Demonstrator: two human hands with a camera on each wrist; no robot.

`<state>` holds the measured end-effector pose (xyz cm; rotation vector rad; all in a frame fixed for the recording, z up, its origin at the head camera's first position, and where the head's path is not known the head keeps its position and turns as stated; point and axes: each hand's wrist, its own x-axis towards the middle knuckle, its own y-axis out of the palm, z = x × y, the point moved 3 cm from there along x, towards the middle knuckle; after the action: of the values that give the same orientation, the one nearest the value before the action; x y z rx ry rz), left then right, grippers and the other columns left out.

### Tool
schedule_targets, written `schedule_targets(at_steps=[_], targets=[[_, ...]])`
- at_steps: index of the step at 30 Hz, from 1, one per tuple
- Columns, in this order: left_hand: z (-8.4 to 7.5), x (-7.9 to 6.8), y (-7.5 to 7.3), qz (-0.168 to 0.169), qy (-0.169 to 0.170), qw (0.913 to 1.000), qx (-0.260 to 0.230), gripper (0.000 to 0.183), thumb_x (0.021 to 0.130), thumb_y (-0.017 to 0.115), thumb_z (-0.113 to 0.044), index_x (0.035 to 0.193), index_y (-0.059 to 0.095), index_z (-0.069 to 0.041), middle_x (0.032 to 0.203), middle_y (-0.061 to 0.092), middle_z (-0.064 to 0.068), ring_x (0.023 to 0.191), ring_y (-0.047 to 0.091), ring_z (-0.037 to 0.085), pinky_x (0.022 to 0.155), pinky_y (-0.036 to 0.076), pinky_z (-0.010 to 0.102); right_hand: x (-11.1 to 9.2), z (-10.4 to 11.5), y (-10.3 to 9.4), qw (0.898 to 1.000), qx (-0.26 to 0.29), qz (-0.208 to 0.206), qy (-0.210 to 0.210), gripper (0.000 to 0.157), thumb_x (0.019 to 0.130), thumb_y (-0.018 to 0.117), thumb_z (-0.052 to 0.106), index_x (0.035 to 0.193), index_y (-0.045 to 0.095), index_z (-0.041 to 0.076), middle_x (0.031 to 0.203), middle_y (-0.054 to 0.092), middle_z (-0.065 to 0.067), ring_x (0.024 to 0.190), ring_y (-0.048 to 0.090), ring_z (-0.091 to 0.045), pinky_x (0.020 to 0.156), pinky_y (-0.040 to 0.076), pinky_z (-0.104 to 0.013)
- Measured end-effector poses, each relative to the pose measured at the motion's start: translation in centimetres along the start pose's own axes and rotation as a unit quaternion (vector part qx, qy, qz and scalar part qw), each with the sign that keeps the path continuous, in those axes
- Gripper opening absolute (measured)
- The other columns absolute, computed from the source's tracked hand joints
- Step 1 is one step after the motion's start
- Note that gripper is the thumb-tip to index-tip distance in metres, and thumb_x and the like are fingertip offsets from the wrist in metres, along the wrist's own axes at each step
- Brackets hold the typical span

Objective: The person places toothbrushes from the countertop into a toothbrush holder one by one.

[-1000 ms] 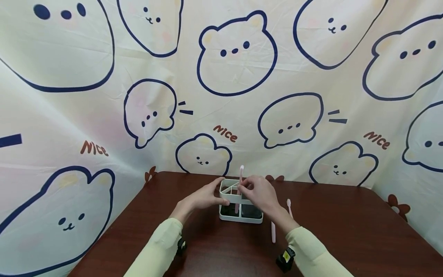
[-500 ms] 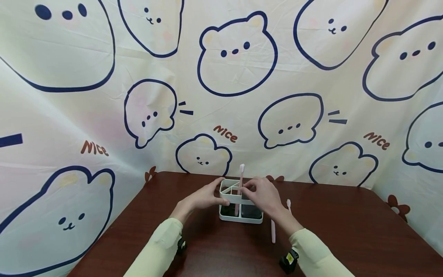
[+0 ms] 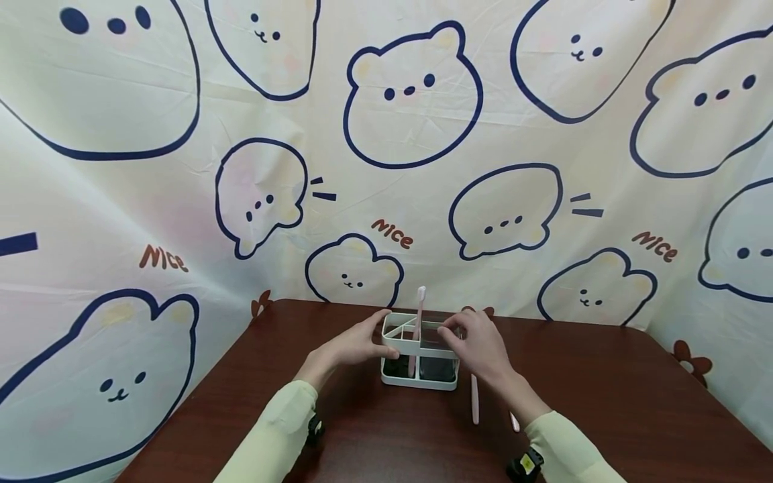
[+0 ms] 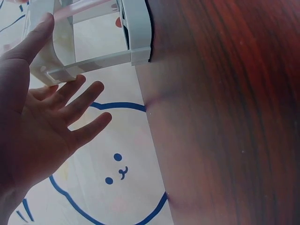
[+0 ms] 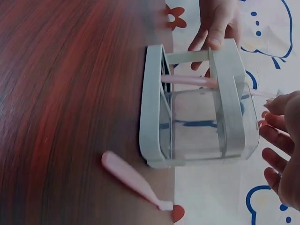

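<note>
A pale two-tier toothbrush holder (image 3: pixel 400 343) stands on the table, with a clear cup (image 5: pixel 194 131) in its right side. One pink toothbrush (image 3: pixel 419 310) stands upright in a slot of the upper tier, bristles up, its handle reaching down to the base. My left hand (image 3: pixel 353 342) holds the upper tier at its left end, thumb (image 4: pixel 40 35) on the front and other fingers spread by the side. Beside the cup's rim is my right hand (image 3: pixel 480 342), fingers loosely bent, with nothing in them; it stands apart from the upright toothbrush.
A pink toothbrush (image 3: pixel 474 400) lies on the table right of the holder. Another toothbrush (image 3: pixel 514 422) lies farther right, mostly hidden under the right forearm. A cartoon-printed cloth (image 3: pixel 410 134) hangs behind the dark wooden table (image 3: pixel 374 443).
My right hand has let go of the upright toothbrush and moved right, toward the cup's side. The toothbrush stays standing in the holder. My left hand has kept its place.
</note>
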<state>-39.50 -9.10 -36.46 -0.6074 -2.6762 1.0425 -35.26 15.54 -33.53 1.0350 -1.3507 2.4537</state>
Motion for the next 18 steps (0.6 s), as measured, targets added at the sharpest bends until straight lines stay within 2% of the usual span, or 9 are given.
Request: schedule_targets(at_steps=[6, 10, 18], targets=[[0.2, 0.1, 0.1, -0.002, 0.007, 1.0000, 0.003, 0.096, 0.084, 0.077, -0.045, 0.157, 0.023, -0.015, 0.154, 0.039, 0.012, 0.136, 0.043, 0.028, 0.114, 0.035, 0.057, -0.5, -1.1, -1.0, 1.000, 0.011, -0.016, -0.001, 0.006, 0.089, 0.074, 0.023, 0.088, 0.077, 0.017, 0.083, 0.071, 0.003, 0.076, 0.061, -0.014, 0.071, 0.052, -0.034], [0.3, 0.1, 0.1, -0.010, 0.003, 0.9999, 0.003, 0.097, 0.083, 0.077, -0.047, 0.157, 0.023, -0.016, 0.158, 0.034, 0.012, 0.141, 0.039, 0.030, 0.115, 0.032, 0.058, -0.7, -2.0, -1.3, 1.000, 0.013, -0.001, 0.018, 0.009, 0.090, 0.073, 0.026, 0.090, 0.076, 0.017, 0.083, 0.072, 0.004, 0.074, 0.057, -0.012, 0.070, 0.050, -0.032], [0.6, 0.0, 0.1, -0.005, -0.004, 1.0000, -0.002, 0.097, 0.083, 0.077, -0.048, 0.158, 0.022, -0.018, 0.158, 0.036, 0.013, 0.141, 0.040, 0.031, 0.114, 0.033, 0.060, -1.9, -3.5, -1.5, 0.997, 0.022, 0.034, 0.068, 0.009, 0.091, 0.072, 0.028, 0.091, 0.076, 0.021, 0.081, 0.069, 0.006, 0.081, 0.057, -0.018, 0.071, 0.047, -0.032]])
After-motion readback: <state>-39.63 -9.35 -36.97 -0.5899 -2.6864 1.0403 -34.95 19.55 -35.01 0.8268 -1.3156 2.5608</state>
